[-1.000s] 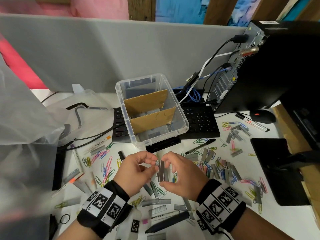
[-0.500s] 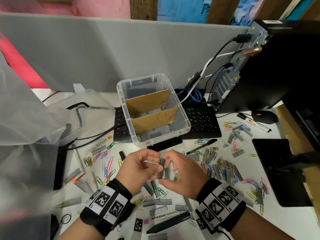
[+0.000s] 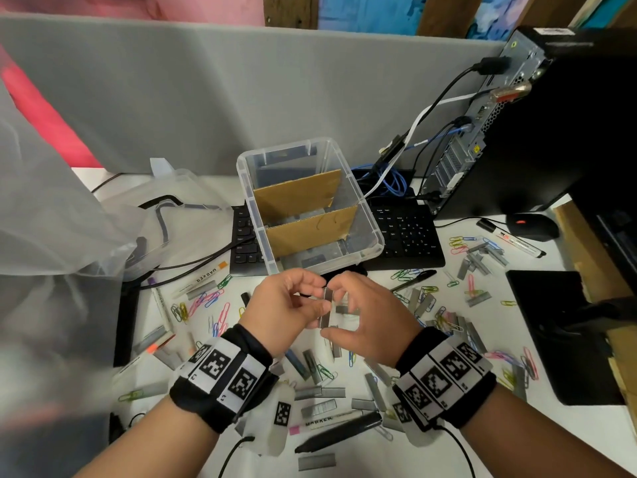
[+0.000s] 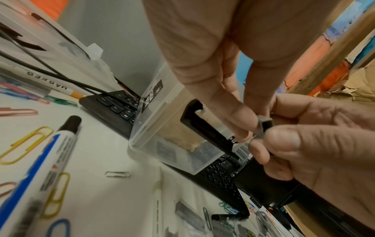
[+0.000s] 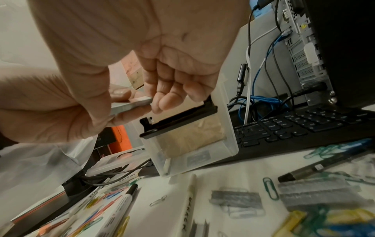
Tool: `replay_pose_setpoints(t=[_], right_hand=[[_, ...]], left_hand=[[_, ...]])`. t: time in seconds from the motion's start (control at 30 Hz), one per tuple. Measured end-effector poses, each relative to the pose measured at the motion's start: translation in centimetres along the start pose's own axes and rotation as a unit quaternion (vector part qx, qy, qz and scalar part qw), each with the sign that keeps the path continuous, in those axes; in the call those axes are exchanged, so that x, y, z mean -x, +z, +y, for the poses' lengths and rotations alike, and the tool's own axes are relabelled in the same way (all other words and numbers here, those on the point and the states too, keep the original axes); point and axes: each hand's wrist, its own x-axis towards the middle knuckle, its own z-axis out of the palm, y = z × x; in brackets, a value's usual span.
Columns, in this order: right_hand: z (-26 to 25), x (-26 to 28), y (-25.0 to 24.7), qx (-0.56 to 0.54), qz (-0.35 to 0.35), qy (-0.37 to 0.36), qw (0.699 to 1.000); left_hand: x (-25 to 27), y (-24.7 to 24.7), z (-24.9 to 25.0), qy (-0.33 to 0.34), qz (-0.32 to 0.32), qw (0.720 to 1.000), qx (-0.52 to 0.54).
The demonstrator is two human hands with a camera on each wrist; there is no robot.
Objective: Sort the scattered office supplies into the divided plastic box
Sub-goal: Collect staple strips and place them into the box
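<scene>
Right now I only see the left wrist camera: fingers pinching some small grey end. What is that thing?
Observer: A staple strip. The right wrist view shows its long silver side, pinched between the left hand and the right hand.
Operator: Is the clear box split up inside?
Observer: Yes. The head view shows two cardboard dividers standing across the plastic box, making three compartments.
Operator: Are more strips waiting?
Observer: Many. The head view shows loose staple strips among coloured paper clips on the desk, to the right of the right hand.
</scene>
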Motion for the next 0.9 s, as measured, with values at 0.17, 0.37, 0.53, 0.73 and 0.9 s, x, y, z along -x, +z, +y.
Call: replay_pose_setpoints(t=[0.17, 0.37, 0.53, 0.73, 0.9], right_hand=[[-0.1, -0.6, -0.6, 0.013, 0.007, -0.013, 1.000], [-0.4, -1.0, -1.0, -0.006, 0.055, -0.036, 0.998], [-0.7, -1.5, -1.5, -0.021, 0.055, -0.061, 0.996], [-1.2, -1.8, -1.7, -0.027, 0.059, -0.074, 0.995], [-1.1, -1.8, -2.1, -0.029, 0.049, -0.076, 0.995]], left_hand=[[-0.1, 0.2, 0.9, 0.014, -0.002, 1.000, 0.014], [-0.2, -0.4, 1.6, -0.001, -0.037, 0.994, 0.098], [-0.6, -0.6, 1.8, 0.004, -0.032, 0.992, 0.122], [-0.5, -0.5, 1.9, 0.003, -0.032, 0.989, 0.146], [-0.4, -0.5, 1.9, 0.006, -0.035, 0.985, 0.167]])
